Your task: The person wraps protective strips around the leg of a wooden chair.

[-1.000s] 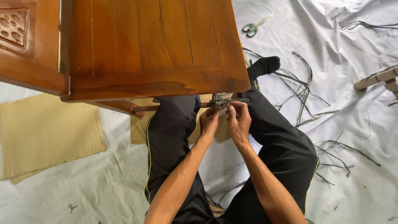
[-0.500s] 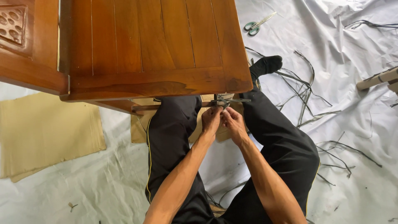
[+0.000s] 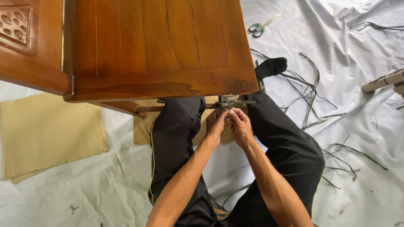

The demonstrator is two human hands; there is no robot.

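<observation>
Left hand and right hand pinching closed together on dark strips just below the wooden seat front edge, loose strands lying right of the seat, scissors resting beyond its far right corner

- White crumpled sheet covers the floor.
- Tan cardboard sheet lies flat on it.
- Green-handled scissors lie well right of the cardboard.
- Dark loose strips lie scattered below the scissors.
</observation>
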